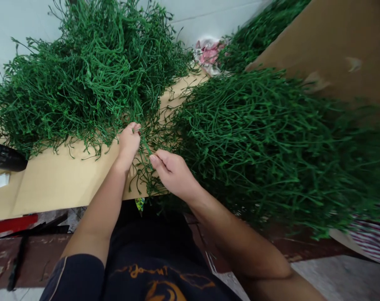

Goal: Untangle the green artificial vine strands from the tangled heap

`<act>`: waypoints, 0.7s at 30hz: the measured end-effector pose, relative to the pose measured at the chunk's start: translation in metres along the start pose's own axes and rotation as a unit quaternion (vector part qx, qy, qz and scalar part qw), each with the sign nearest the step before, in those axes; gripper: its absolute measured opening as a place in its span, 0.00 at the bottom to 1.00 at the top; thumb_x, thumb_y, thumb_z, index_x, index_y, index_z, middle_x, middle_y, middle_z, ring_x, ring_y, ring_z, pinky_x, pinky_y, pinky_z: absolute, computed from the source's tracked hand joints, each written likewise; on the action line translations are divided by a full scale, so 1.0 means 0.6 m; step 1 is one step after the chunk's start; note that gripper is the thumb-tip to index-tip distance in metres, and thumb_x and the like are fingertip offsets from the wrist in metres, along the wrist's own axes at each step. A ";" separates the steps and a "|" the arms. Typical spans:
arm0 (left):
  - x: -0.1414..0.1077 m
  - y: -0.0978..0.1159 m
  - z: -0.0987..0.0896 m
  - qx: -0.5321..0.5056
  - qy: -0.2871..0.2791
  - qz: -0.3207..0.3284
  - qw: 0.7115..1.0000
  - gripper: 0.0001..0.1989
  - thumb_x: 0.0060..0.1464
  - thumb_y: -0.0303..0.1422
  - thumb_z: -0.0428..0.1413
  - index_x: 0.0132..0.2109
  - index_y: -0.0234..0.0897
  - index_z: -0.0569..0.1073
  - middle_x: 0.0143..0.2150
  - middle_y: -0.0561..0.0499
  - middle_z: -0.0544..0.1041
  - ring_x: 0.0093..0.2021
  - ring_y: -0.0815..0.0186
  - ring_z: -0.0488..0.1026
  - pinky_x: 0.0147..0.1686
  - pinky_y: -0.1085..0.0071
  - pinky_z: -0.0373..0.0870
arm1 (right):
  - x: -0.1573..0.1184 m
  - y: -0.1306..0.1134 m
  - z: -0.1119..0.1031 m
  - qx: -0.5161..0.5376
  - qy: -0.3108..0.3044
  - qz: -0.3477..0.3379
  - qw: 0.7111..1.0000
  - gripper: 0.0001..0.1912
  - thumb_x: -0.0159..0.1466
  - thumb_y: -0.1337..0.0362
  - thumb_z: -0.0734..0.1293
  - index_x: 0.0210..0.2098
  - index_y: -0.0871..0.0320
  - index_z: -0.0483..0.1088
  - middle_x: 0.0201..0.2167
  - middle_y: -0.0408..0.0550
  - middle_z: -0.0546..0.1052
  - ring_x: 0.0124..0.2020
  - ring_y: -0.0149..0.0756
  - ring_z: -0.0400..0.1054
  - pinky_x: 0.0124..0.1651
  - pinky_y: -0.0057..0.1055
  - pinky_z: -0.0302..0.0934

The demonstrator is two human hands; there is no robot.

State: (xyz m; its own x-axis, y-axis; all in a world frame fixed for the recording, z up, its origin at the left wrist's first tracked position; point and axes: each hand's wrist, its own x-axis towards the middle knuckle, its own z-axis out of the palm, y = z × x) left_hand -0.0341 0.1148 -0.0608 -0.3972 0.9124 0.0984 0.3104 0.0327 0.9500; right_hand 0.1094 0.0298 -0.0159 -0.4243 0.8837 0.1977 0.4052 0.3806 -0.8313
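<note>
My left hand (129, 141) pinches one end of a thin green plant stem (146, 145) over the cardboard-covered table. The fingers of my right hand (171, 169) are closed on the stem's lower end, to the right and a little nearer my body. Beyond my left hand rises a big heap of green stems (108, 71) with small budded tips. A second large pile of green stems (255, 138) spreads out right beside my right hand. Loose stems lie scattered on the board between and below both hands.
Tan cardboard (67, 179) covers the tabletop. A black cylindrical container (6, 156) and a small white piece (1, 180) are at the left. A crumpled pink and white cloth (209, 54) sits by the wall. A large brown cardboard sheet (340, 50) stands at upper right.
</note>
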 end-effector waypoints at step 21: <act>0.069 -0.015 -0.014 0.085 0.094 0.007 0.992 0.07 0.51 0.19 0.48 0.31 0.33 0.68 0.35 0.47 0.74 0.42 0.65 0.72 0.47 0.70 0.64 | -0.043 -0.052 -0.012 0.005 0.001 -0.242 0.970 0.11 0.61 0.72 0.55 0.23 0.56 0.52 0.22 0.44 0.60 0.27 0.30 0.54 0.30 0.29 0.53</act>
State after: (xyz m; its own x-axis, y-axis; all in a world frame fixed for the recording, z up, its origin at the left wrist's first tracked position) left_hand -0.0607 0.1491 -0.0628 -0.5413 0.8211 0.1810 0.4519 0.1026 0.8862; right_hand 0.1135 -0.0027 0.0084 -0.5608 0.6022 0.5682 0.1511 0.7492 -0.6449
